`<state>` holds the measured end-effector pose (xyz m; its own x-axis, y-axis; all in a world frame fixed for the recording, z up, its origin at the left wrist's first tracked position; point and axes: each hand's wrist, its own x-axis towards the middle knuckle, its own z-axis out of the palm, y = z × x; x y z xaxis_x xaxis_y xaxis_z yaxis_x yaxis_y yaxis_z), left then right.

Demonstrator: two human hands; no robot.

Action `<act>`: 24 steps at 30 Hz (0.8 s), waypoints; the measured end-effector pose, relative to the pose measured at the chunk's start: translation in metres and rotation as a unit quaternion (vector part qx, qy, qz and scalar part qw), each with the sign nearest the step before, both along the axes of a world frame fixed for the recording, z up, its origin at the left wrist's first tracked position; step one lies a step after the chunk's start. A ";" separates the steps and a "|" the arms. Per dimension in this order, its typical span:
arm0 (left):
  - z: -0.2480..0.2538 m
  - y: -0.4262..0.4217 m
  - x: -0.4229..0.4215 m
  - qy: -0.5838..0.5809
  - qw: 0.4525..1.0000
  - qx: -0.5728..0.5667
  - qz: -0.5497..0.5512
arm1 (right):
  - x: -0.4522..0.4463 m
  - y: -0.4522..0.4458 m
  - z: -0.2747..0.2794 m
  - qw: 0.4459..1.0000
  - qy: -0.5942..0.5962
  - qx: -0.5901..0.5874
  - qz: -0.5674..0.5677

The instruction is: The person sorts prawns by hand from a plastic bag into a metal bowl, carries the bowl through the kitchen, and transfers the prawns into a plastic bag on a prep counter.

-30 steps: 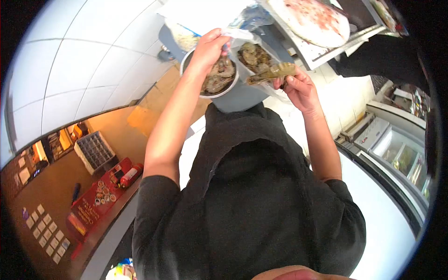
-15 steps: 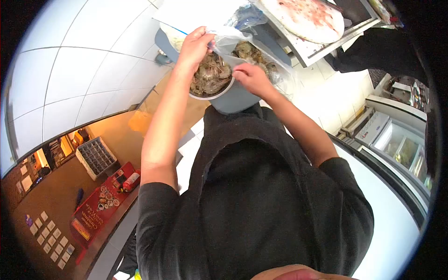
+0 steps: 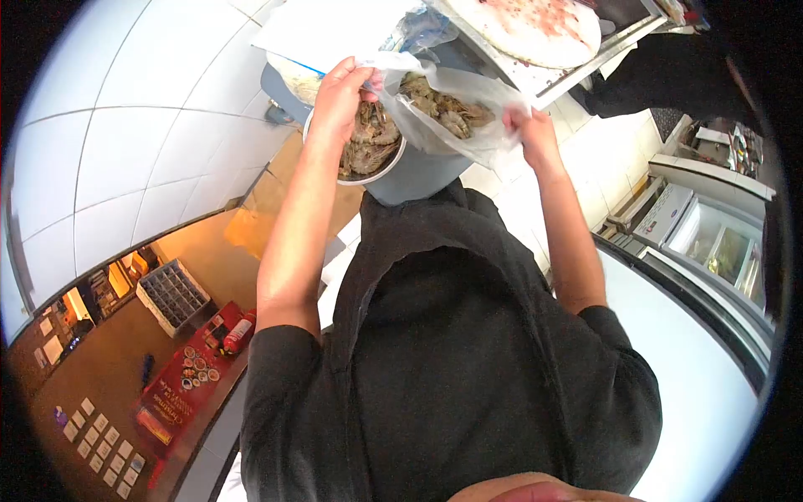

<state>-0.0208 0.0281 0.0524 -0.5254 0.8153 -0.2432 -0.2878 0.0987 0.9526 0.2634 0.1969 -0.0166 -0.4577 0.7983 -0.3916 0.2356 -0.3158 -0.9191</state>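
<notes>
A clear plastic bag [image 3: 477, 88] with shrimp [image 3: 443, 105] inside is stretched between my two hands. My left hand [image 3: 339, 100] pinches its left edge above a round bowl [image 3: 400, 157]. At the bag's right edge, my right hand [image 3: 534, 134] is closed on the plastic, fingertips partly behind it. More shrimp [image 3: 370, 144] fill the bowl, which my left hand and wrist partly cover. Bowl and bag are over a grey-blue bin or tub [image 3: 410, 186] in front of my body.
A round white board [image 3: 535, 33] with red stains lies on a metal-edged surface at the upper right. White sheeting [image 3: 322, 29] is at the top. Tiled wall [image 3: 134, 159] stands on the left, and a glass-topped freezer [image 3: 711, 247] on the right. Another person's dark-clothed leg [image 3: 661, 75] is near the board.
My right hand has moved right, from beside the bowl's rim to the bag's right edge. The bag is now spread wider, and the shrimp inside show more clearly.
</notes>
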 end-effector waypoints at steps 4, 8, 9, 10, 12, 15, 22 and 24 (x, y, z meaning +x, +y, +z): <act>0.002 -0.001 0.002 -0.016 1.000 0.015 0.013 | -0.064 -0.019 0.102 0.988 0.118 0.046 0.086; -0.002 -0.009 0.007 -0.044 0.998 0.035 0.037 | -0.055 0.001 0.107 0.987 0.074 0.125 0.062; 0.000 -0.011 0.011 -0.050 0.997 0.032 0.044 | -0.047 0.006 0.100 0.989 0.027 0.133 0.064; -0.003 -0.012 0.011 -0.050 0.997 0.030 0.043 | -0.036 0.007 0.084 0.988 -0.022 0.140 0.064; -0.011 -0.014 0.014 -0.052 0.998 0.024 0.039 | -0.015 0.004 0.051 0.979 -0.121 0.149 0.063; -0.014 -0.015 0.019 -0.059 0.998 0.015 0.034 | 0.007 -0.007 0.026 0.956 -0.145 0.252 0.050; -0.007 -0.003 0.030 -0.064 0.998 -0.011 0.014 | -0.033 -0.050 0.079 0.908 -0.016 0.385 0.166; -0.007 0.000 0.030 -0.064 0.998 0.001 -0.016 | -0.054 -0.043 0.021 0.877 -0.177 0.357 0.269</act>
<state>0.0097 0.0277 0.0452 -0.4639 0.8319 -0.3046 -0.4042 0.1072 0.9084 0.2095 0.1542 0.0039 -0.7931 0.6046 -0.0735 0.4853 0.5544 -0.6761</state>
